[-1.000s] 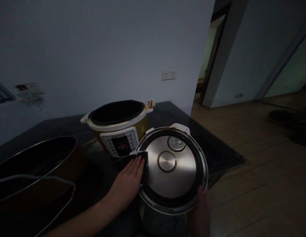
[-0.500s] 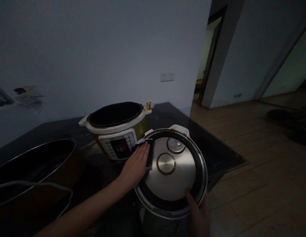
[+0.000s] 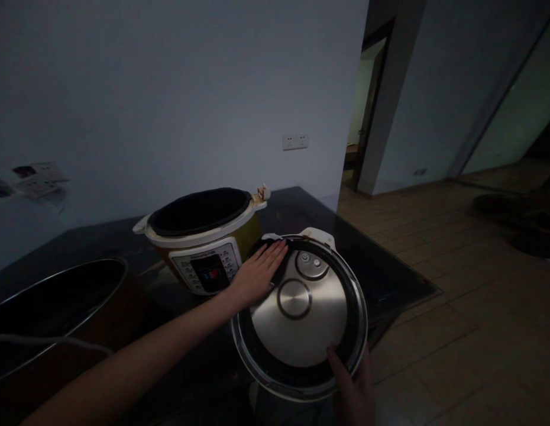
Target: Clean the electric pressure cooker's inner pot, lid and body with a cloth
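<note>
A round pressure cooker lid [image 3: 275, 331] is tilted toward me with its steel underside up, a black seal ring around it. My right hand [image 3: 352, 384] grips its lower right edge, thumb on the inner side and the other fingers mostly hidden behind. My left hand [image 3: 257, 275] presses a dark cloth [image 3: 281, 269] with a pale edge against the upper left of the rim, fingers stretched along it. Behind the lid stands the electric pressure cooker [image 3: 248, 239], uncovered, with a dark interior and a control panel facing me.
A large brown pot [image 3: 117, 296] with a shiny rim stands at the left, a pale cord or handle [image 3: 48, 339] across it. The dark tabletop [image 3: 381, 266] ends in a corner on the right. Wall sockets [image 3: 295, 141] sit above the table; tiled floor [image 3: 434, 349] lies to the right.
My left hand has slid the cloth up and right along the lid's rim. The right hand keeps its hold on the lid. The whole view has shifted slightly.
</note>
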The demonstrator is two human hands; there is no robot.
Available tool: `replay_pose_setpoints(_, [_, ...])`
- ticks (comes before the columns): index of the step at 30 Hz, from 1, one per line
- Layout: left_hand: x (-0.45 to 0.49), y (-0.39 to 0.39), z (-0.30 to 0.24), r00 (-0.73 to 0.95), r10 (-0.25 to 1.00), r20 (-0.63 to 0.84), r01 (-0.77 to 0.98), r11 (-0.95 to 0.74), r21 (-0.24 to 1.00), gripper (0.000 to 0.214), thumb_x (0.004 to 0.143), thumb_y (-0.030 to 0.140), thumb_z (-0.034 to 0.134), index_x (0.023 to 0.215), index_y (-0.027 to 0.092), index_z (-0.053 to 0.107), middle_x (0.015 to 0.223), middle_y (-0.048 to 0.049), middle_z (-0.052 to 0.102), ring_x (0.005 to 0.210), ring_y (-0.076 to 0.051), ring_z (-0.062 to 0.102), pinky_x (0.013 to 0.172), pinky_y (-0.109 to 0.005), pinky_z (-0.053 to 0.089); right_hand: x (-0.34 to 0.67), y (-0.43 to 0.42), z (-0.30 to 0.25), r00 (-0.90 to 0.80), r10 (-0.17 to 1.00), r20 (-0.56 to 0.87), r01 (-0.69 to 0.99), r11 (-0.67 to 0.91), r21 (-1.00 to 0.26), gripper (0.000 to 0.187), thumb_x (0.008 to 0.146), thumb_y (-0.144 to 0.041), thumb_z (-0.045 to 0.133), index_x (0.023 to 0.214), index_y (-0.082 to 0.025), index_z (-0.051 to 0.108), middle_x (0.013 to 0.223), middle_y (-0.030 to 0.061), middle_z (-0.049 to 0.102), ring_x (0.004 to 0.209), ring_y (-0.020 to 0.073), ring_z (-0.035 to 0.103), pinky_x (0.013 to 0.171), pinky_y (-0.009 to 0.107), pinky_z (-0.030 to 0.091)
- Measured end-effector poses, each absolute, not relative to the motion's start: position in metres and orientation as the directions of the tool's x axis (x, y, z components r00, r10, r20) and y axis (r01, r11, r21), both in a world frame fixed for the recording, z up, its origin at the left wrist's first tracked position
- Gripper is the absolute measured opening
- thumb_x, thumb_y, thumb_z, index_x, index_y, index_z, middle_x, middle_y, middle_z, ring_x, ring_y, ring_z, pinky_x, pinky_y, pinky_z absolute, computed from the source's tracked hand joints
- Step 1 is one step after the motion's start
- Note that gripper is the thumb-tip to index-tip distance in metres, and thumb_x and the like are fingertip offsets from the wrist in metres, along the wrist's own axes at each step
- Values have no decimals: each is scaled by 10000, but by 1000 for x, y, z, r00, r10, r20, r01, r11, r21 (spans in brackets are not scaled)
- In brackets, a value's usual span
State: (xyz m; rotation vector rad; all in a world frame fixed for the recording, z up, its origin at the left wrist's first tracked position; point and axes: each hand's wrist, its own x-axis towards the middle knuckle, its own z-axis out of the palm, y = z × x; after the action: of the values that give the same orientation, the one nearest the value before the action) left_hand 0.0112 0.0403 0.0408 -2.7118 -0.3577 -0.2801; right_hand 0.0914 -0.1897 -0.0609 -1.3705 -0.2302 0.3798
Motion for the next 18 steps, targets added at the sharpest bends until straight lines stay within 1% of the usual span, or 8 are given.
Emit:
replay_pose_setpoints(4, [9,49,49,973,114,201,182,-914,-362,870,774,190,584,1500,61,124,1585,-160,180,1471,-221,133,1188,-403,156,90,-190,-63,909,415,-47,-128,171,-977,800,700,-464,716,1416,-242,438,1333,57,593,1327,300,429,1081,455,353])
replay_pose_setpoints(7, [9,55,56,984,51,169,112,-920,-377,814,791,159,544,1498,74,148,1585,-142,196,1466,-210,164,1190,-391,135,89,-189,-64,896,441,-56,-151,184,-971,803,709,-463,712,1424,-239,423,1341,60,589,1329,296,429,1067,446,372])
replay_pose_setpoints(10, [12,60,61,990,-6,139,51,-915,-401,740,822,116,463,1495,77,159,1587,-124,199,1467,-183,153,1191,-380,118,89,-189,-67,899,431,-81,-170,173,-970,823,719,-471,702,1443,-229,392,1400,74,536,1355,305,396,1081,462,357])
replay_pose_setpoints(13, [17,61,66,994,-35,108,11,-915,-404,737,817,117,456,1493,81,165,1592,-118,178,1469,-170,135,1191,-366,112,87,-189,-70,897,433,-89,-174,160,-972,839,724,-475,695,1460,-248,360,1469,72,456,1387,305,348,1106,479,323])
replay_pose_setpoints(15, [21,61,69,995,-49,89,-9,-918,-398,740,816,124,460,1494,83,166,1593,-116,171,1468,-166,139,1191,-358,111,87,-189,-70,894,440,-87,-173,159,-972,850,717,-478,701,1458,-231,364,1476,88,444,1387,307,349,1119,481,303])
replay_pose_setpoints(18, [27,60,72,992,-82,92,-39,-918,-394,710,843,116,435,1497,89,161,1592,-108,179,1468,-154,137,1190,-349,112,88,-191,-68,894,433,-110,-186,137,-973,878,699,-509,708,1448,-190,378,1472,120,443,1370,319,374,1115,472,308])
